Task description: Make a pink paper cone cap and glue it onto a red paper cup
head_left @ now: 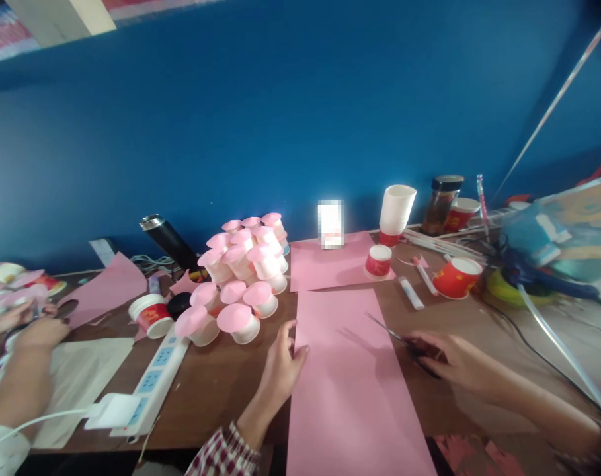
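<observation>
Fingers (293, 344) of the left hand (280, 370) press flat on the left edge of the long pink paper sheet (350, 383) lying on the brown desk (221, 383), while the right hand (451, 363) wraps closed around scissors (404, 344) resting over the sheet's right edge. Behind, white paper cups (245, 264) capped with smooth pink discs sit heaped mouth-down, and a red cup (456, 277) stands open, contents unseen.

1. You won't get any readable text here; nothing resolves into letters or digits.
2. Red paper cups (457, 277) carry yellow markings, too blurred for you to read.
3. White card (330, 223) against the blue wall is pixelated, so any print there is lost.
4. Glass jar (441, 205) has no label you can make out.
5. White power strip (154, 380) on the bench shows sockets only, no legible marking.
</observation>
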